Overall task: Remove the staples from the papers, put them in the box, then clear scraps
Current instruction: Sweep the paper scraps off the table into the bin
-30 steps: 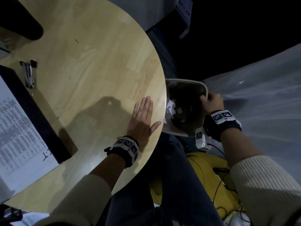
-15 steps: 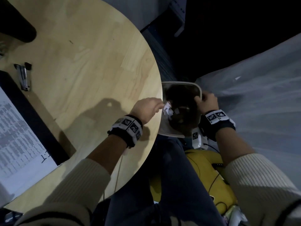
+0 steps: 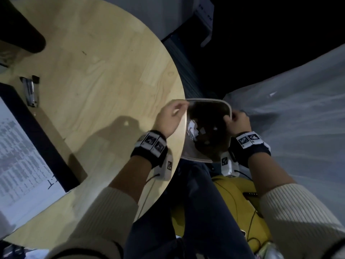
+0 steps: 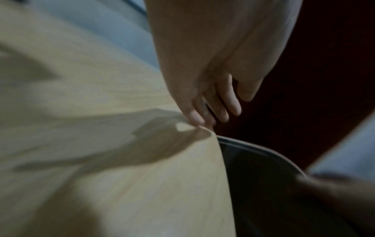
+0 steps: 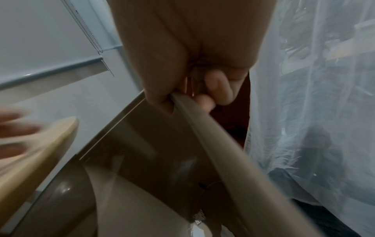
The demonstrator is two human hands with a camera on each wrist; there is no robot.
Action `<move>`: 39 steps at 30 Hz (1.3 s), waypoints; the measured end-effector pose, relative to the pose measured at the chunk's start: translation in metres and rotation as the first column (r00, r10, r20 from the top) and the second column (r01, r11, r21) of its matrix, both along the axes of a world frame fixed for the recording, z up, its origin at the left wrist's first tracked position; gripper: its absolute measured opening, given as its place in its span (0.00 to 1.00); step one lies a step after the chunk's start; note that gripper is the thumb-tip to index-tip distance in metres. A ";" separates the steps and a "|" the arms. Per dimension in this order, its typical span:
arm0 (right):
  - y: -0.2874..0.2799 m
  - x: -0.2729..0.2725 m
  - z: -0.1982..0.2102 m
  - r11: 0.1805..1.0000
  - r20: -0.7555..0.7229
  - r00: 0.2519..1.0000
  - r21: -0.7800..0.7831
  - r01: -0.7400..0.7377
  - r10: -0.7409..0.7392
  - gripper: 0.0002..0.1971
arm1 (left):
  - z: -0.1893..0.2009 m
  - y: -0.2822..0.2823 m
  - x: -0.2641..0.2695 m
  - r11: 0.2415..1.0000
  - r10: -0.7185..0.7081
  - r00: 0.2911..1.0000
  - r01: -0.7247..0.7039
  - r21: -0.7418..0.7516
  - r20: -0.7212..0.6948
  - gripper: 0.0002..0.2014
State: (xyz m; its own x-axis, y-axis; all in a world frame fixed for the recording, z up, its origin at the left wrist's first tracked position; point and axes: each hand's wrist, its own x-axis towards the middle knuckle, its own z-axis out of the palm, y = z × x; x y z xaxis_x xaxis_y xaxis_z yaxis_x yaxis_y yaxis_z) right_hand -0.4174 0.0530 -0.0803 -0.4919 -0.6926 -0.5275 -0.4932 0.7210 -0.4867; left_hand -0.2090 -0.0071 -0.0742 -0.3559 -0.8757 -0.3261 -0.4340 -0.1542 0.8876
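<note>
A dark waste bin (image 3: 207, 100) with a pale rim hangs just below the round wooden table's (image 3: 102, 71) right edge. White paper scraps (image 3: 194, 128) lie inside it. My right hand (image 3: 236, 121) grips the bin's right rim, thumb inside and fingers outside, as the right wrist view shows (image 5: 192, 97). My left hand (image 3: 175, 114) sits at the table edge by the bin's far left corner. In the left wrist view its fingers (image 4: 215, 110) point down, tips touching the edge, holding nothing. The printed papers (image 3: 16, 152) lie at the far left.
A black-edged tray (image 3: 43, 143) holds the papers at the left. A small metal stapler tool (image 3: 30, 90) lies on the table behind it. A sheer curtain (image 3: 298, 118) hangs at the right. A yellow object (image 3: 233, 202) with cables sits below by my legs.
My left hand went from lying flat on the table to sweeping over the edge into the bin, then moved farther along the edge. My right hand kept hold of the bin.
</note>
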 end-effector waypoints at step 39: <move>-0.030 -0.001 -0.013 0.995 -0.167 0.981 0.016 -0.101 0.102 0.14 | -0.036 -0.092 0.207 0.720 0.657 0.433 -0.604 -0.343 0.617 0.37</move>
State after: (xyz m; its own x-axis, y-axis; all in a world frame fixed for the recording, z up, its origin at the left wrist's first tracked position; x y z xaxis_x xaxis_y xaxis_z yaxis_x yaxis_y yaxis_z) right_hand -0.4183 0.0230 -0.0932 -0.5009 -0.7401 -0.4486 -0.6384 0.6660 -0.3859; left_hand -0.0017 -0.0989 -0.1097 0.5930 -0.7911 -0.1500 -0.6890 -0.5949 0.4139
